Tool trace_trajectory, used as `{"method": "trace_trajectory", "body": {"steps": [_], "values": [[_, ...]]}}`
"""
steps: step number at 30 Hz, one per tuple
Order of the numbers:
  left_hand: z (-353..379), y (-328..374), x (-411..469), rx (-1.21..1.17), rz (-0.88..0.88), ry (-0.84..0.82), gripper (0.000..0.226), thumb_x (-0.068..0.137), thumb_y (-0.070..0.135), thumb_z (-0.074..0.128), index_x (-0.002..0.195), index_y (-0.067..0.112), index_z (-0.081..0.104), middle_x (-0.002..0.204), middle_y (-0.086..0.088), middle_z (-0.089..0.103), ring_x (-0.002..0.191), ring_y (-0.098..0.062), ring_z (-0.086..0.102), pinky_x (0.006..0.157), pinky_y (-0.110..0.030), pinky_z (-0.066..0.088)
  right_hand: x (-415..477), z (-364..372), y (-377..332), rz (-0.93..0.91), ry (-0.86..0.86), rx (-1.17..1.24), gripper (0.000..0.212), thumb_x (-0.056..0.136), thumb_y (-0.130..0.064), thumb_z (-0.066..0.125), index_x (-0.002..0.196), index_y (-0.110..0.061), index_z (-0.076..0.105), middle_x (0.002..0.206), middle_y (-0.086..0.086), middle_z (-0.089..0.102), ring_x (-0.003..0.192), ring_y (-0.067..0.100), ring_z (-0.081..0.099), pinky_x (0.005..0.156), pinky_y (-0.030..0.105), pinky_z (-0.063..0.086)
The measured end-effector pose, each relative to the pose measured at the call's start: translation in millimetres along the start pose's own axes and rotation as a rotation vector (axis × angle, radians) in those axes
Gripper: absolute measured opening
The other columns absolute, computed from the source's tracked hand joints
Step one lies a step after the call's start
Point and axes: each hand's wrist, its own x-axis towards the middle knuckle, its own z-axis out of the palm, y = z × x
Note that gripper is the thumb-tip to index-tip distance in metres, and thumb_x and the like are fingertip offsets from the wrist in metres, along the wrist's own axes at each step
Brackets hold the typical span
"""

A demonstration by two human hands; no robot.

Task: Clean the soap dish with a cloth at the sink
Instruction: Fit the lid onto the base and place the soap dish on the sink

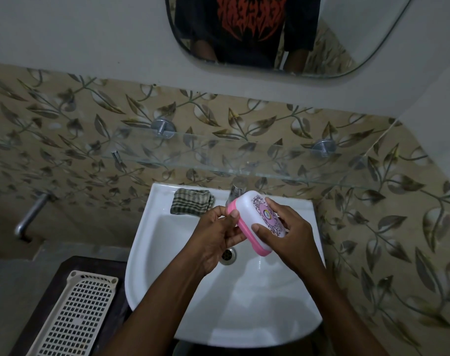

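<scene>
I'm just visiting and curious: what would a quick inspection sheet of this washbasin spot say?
Surface: white ceramic sink, metal drain showing.
Job's things: white-lidded pink plastic soap dish held above the basin; folded green checked cloth lying on the back rim, untouched.
Clutter: cream perforated plastic basket beside the sink.
Grips: left hand pinches the dish's pink end; right hand holds its lid.
Cables: nothing seen.
Surroundings: glass shelf, mirror, leaf-patterned tiles.
</scene>
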Motion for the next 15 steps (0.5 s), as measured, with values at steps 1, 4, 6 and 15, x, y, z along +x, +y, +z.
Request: {"method": "trace_trajectory", "body": {"steps": [1,4,6,15], "values": [[0.0,0.0,0.0,0.001,0.003,-0.008,0.008,0.097,0.011,0.056,0.094,0.003,0.055,0.090,-0.018,0.073,0.081,-0.027,0.073,0.071,-0.034,0.062,-0.4,0.3,0.7,0.004,-0.006,-0.001,0.085,0.067,-0.070,0.067,0.138,-0.025,0.054,0.119,-0.012,0.063,0.110,0.006,0.061,0.088,0.034,0.057],[-0.8,0.4,-0.1,0.003,0.007,-0.026,0.008,0.096,0.010,0.057,0.096,0.003,0.055,0.087,-0.016,0.074,0.078,-0.026,0.074,0.068,-0.032,0.061,-1.6,0.8,3.5,0.003,-0.018,0.004,0.084,0.067,-0.070,0.068,0.137,-0.026,0.055,0.119,-0.012,0.063,0.110,0.006,0.061,0.088,0.035,0.057],[-1.4,-0.4,0.8,-0.004,0.010,-0.034,0.010,0.094,0.011,0.059,0.097,0.002,0.054,0.089,-0.018,0.073,0.080,-0.027,0.074,0.068,-0.033,0.062,-1.5,0.4,4.4,0.008,-0.027,0.001,0.084,0.067,-0.071,0.067,0.136,-0.026,0.055,0.120,-0.013,0.064,0.110,0.005,0.061,0.089,0.033,0.057],[-2.7,-4.8,3.3,-0.108,0.023,-0.064,0.030,0.082,0.019,0.065,0.104,0.001,0.055,0.102,-0.024,0.071,0.091,-0.034,0.072,0.075,-0.037,0.061,1.1,-1.0,0.6,0.029,-0.060,0.032,0.080,0.065,-0.071,0.069,0.134,-0.032,0.056,0.118,-0.019,0.063,0.109,-0.001,0.060,0.088,0.022,0.053]]}}
